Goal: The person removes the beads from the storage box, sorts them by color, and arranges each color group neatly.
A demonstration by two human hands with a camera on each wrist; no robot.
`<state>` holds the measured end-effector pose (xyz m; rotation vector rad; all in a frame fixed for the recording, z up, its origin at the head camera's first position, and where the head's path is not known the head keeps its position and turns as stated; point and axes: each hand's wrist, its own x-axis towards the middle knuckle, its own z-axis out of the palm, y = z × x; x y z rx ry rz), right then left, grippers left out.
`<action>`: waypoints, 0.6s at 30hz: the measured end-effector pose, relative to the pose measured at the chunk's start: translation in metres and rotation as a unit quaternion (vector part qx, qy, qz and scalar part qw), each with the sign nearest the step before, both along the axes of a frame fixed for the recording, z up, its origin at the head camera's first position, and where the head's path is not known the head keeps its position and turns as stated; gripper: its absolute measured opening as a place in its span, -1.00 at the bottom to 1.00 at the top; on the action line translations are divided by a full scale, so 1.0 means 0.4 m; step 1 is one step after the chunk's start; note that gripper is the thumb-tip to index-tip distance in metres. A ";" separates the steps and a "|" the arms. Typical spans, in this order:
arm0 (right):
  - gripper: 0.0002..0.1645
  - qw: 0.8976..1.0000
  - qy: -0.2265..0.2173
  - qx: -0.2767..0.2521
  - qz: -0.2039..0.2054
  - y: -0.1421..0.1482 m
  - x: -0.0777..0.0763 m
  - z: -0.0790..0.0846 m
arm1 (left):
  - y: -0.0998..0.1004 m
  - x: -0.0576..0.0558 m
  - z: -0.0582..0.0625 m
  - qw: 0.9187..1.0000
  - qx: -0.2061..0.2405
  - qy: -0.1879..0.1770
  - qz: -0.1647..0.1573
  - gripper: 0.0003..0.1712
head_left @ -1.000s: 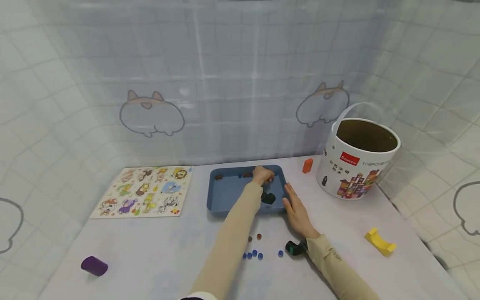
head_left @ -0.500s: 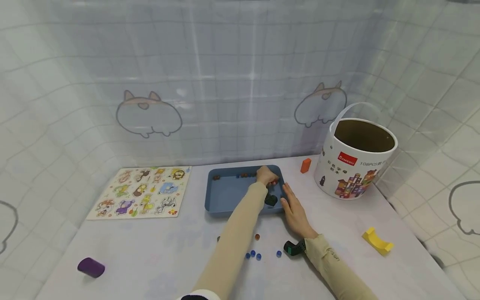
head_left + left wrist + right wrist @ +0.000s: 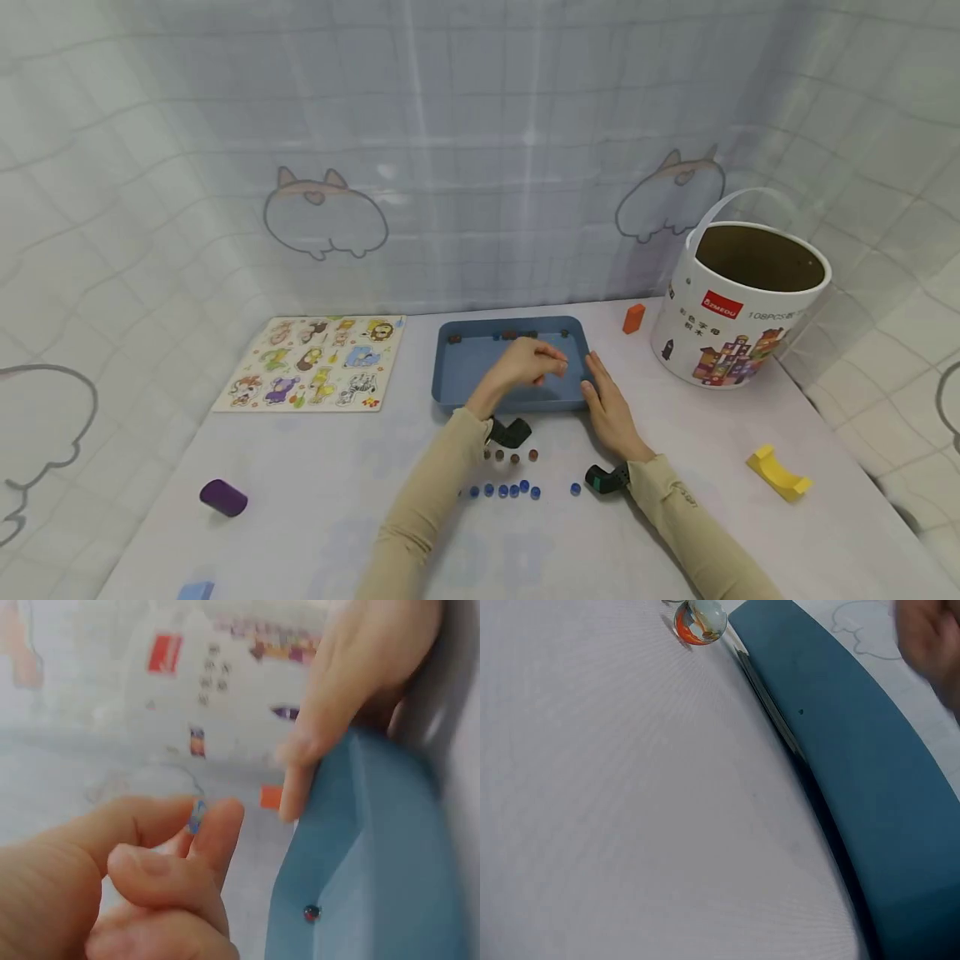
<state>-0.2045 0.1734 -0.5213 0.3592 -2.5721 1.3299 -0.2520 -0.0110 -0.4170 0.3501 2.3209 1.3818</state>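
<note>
Marble (image 3: pixel 196 816) sits pinched between the fingertips of the left hand (image 3: pixel 522 365), whose other fingers (image 3: pixel 154 874) curl in beside it. In the head view that hand appears over the right half of the blue tray (image 3: pixel 472 375). The marble looks small and mottled in pale and blue tones; the fingertips cover part of it, and blur hides its finer pattern.

The right hand (image 3: pixel 617 417) grasps nothing: its fingers lie extended along the tray's right wall, touching it. Inside the tray, a few dark and brownish marbles (image 3: pixel 510 335) lie along the far wall. On the tabletop (image 3: pixel 315 492), just nearer than the tray, is a short row of brown marbles (image 3: pixel 533 455), and nearer again a row of blue marbles (image 3: pixel 535 493), with one blue marble (image 3: pixel 575 489) apart to the right.
</note>
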 end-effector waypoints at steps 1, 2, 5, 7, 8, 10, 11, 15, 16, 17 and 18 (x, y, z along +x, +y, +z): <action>-0.35 1.000 -0.001 0.000 -0.002 0.001 0.000 0.000 | -0.011 0.022 -0.003 1.000 -0.005 0.005 -0.009 -0.74; -0.35 1.000 -0.002 -0.001 -0.004 0.003 0.001 0.000 | -0.021 0.045 -0.007 1.000 -0.012 0.010 -0.018 -0.76; -0.35 1.000 -0.002 -0.007 -0.006 0.005 0.003 -0.002 | -0.046 0.112 -0.023 0.998 -0.027 0.024 -0.044 -0.86; -0.34 1.000 -0.001 -0.007 -0.006 0.006 0.002 -0.003 | -0.057 0.152 -0.038 0.996 -0.040 0.035 -0.066 -0.92; -0.34 1.000 0.000 -0.007 -0.006 0.006 0.002 -0.003 | -0.061 0.172 -0.045 0.995 -0.051 0.041 -0.077 -0.94; -0.35 1.000 -0.001 -0.003 -0.006 0.007 0.001 -0.003 | -0.063 0.207 -0.061 0.990 -0.077 0.054 -0.102 -0.95; -0.35 1.000 0.000 -0.003 -0.006 0.007 0.001 -0.003 | -0.062 0.221 -0.069 0.988 -0.090 0.063 -0.110 -0.96; -0.34 1.000 -0.003 -0.004 -0.004 0.005 0.002 0.001 | -0.052 0.265 -0.094 0.978 -0.141 0.094 -0.121 -0.93; -0.34 1.000 -0.004 -0.005 -0.002 0.003 0.002 0.003 | -0.049 0.272 -0.097 0.977 -0.150 0.097 -0.119 -0.92; -0.34 1.000 -0.004 -0.005 -0.001 0.002 0.003 0.003 | -0.047 0.279 -0.101 0.975 -0.160 0.103 -0.116 -0.92; -0.34 1.000 -0.004 -0.006 0.001 0.001 0.003 0.002 | -0.046 0.285 -0.103 0.973 -0.171 0.105 -0.114 -0.90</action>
